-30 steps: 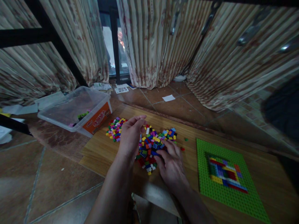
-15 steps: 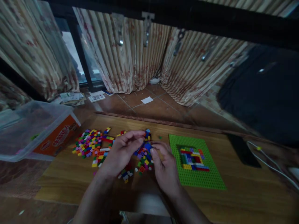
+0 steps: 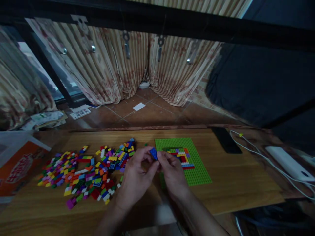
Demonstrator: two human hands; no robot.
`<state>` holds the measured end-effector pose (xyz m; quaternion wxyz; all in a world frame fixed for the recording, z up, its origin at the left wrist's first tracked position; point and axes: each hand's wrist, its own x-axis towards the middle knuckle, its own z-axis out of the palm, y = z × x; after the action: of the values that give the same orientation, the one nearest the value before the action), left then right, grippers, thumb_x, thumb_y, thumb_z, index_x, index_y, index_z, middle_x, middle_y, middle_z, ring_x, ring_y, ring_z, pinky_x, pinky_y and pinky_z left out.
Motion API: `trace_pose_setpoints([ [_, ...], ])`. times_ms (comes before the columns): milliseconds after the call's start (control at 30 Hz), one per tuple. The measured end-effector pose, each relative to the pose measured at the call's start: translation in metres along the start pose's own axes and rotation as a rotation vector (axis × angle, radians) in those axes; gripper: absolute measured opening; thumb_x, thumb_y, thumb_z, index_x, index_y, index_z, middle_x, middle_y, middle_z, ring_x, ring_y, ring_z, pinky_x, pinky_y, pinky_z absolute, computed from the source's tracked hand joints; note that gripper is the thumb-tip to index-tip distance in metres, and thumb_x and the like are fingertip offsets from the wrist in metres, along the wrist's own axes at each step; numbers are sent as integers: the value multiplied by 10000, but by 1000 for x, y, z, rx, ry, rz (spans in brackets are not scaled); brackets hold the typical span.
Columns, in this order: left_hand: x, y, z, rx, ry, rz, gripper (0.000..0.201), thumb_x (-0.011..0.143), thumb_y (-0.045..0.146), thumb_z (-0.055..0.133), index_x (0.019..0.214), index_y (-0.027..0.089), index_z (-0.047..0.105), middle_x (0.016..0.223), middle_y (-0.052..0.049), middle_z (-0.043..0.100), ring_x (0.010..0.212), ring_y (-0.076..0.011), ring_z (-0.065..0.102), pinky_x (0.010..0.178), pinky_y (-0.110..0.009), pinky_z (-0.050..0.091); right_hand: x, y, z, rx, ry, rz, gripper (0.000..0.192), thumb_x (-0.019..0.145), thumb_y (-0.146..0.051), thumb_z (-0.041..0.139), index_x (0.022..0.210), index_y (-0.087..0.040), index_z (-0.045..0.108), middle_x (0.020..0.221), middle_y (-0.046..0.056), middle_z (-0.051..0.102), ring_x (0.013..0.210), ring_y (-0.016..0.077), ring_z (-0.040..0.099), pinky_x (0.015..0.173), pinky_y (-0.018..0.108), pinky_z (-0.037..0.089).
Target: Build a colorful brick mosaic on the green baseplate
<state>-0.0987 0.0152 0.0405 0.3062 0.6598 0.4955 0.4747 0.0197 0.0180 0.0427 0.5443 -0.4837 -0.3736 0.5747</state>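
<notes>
Between my two hands is a blue toy brick, tilted, with its near end at my right fingertips. My left hand is closed round its left side, thumb and fingers pinching. My right hand pinches it from the right between thumb and forefinger. Behind and right of my right hand lies a green baseplate. A low structure of coloured bricks stands on it, its left part covered by my right hand. Left of my left hand spreads a pile of loose bricks in many colours.
A clear box with an orange label stands at the left table edge. A black phone lies right of the baseplate. Beyond it are a white cable and a white power strip. The wooden table holds it all.
My view has turned to the right. Both hands have moved from over the loose bricks to beside the baseplate, the blue brick going with them. Now both hands' fingers meet at it.
</notes>
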Motion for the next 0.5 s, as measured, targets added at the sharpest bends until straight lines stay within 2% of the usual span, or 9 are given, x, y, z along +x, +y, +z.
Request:
trace_pose_setpoints([
  [100, 0, 2, 11, 89, -13, 42, 336, 839, 177, 613, 1167, 220, 558, 861, -4, 644, 771, -138, 636, 738, -281, 534, -1, -8, -18, -127, -16, -15, 415, 771, -555, 650, 611, -177, 590, 549, -42, 487, 526, 92, 396, 506, 224, 334],
  [167, 1, 4, 18, 136, -39, 76, 329, 851, 204, 615, 1176, 226, 566, 903, -14, 646, 805, -145, 633, 762, -293, 532, 1, -18, -36, -255, 14, -83, 413, 793, -547, 628, 613, -175, 604, 554, -35, 505, 538, 101, 425, 522, 231, 349],
  [233, 2, 4, 25, 181, -67, 102, 322, 861, 238, 620, 1180, 238, 582, 1002, -33, 645, 908, -165, 628, 836, -323, 525, 5, -29, -59, -362, 153, -201, 396, 806, -528, 620, 637, -170, 633, 588, -22, 551, 561, 109, 464, 541, 238, 364],
  [300, 3, 3, 33, 233, -87, 111, 311, 857, 258, 628, 1167, 243, 608, 1112, -53, 623, 1033, -196, 603, 924, -369, 503, 12, -40, -83, -408, 378, -289, 391, 803, -524, 620, 653, -164, 654, 565, -24, 541, 537, 110, 455, 519, 245, 343],
  [367, 3, 1, 42, 293, -109, 99, 299, 855, 262, 623, 1153, 243, 634, 1169, -66, 601, 1103, -224, 574, 969, -411, 482, 20, -46, -105, -353, 518, -289, 383, 794, -514, 626, 650, -162, 664, 505, -39, 495, 490, 103, 420, 496, 252, 312],
  [500, 2, -1, 58, 384, -158, 48, 307, 863, 267, 608, 1166, 245, 658, 1192, -77, 578, 1109, -240, 554, 974, -445, 471, 33, -42, -131, -82, 529, -196, 315, 754, -462, 673, 627, -174, 659, 513, -33, 533, 482, 93, 425, 509, 257, 314],
])
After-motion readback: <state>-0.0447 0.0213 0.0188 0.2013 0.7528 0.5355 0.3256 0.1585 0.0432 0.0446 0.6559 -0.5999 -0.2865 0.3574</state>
